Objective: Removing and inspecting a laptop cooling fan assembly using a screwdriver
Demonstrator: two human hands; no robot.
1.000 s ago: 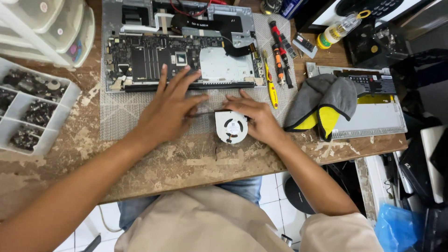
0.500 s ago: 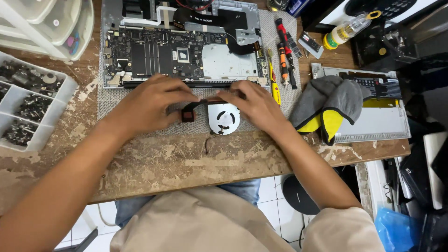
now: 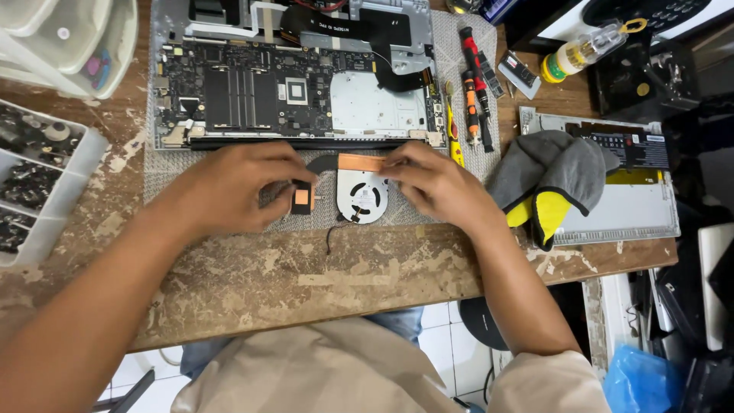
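A laptop cooling assembly lies on the grey mat in front of the opened laptop point(image 3: 298, 84): a round white fan point(image 3: 362, 197), a copper heat pipe point(image 3: 359, 162) and a black plate with a copper pad point(image 3: 302, 197). My left hand point(image 3: 229, 187) grips the plate end with thumb and fingers. My right hand point(image 3: 432, 183) pinches the fan's right side and the pipe's end. A thin black cable hangs from the fan toward the table edge.
Screwdrivers point(image 3: 472, 92) lie right of the laptop. Grey and yellow gloves point(image 3: 554, 180) rest on a detached laptop cover point(image 3: 634, 206). A parts tray point(image 3: 34, 180) with screws sits at left. A yellow glue bottle point(image 3: 577, 50) is at the back right.
The fan assembly has been turned over and shifted toward the laptop. My left hand moved from flat on the mat to gripping the copper-pad plate.
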